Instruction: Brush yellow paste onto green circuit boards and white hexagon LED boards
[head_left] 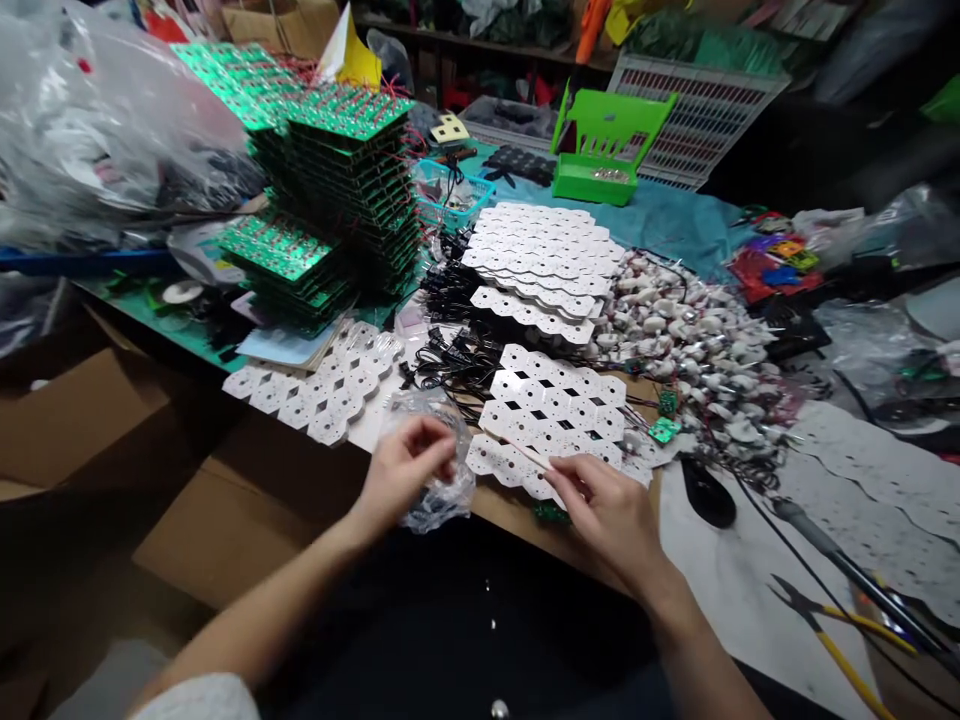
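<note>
My right hand point(604, 505) pinches a thin pale stick point(531, 456), which reaches left across a white perforated panel point(559, 405) with scalloped edges and diamond cut-outs. The panel lies at the table's front edge. My left hand point(411, 468) has its fingers curled together above a crumpled clear plastic bag point(442, 505), left of the panel. Whatever is between those fingers, if anything, is hidden. Behind the panel is a stack of similar white panels point(536, 245); another panel point(322, 390) lies to the left.
Tall stacks of green circuit boards point(352, 115) stand at the back left. White wired parts point(690, 340) heap up on the right, near a black oval object point(709, 493) and yellow-handled cutters point(832, 625). A green chair-shaped holder point(600, 175) stands behind. Cardboard boxes point(247, 500) sit lower left.
</note>
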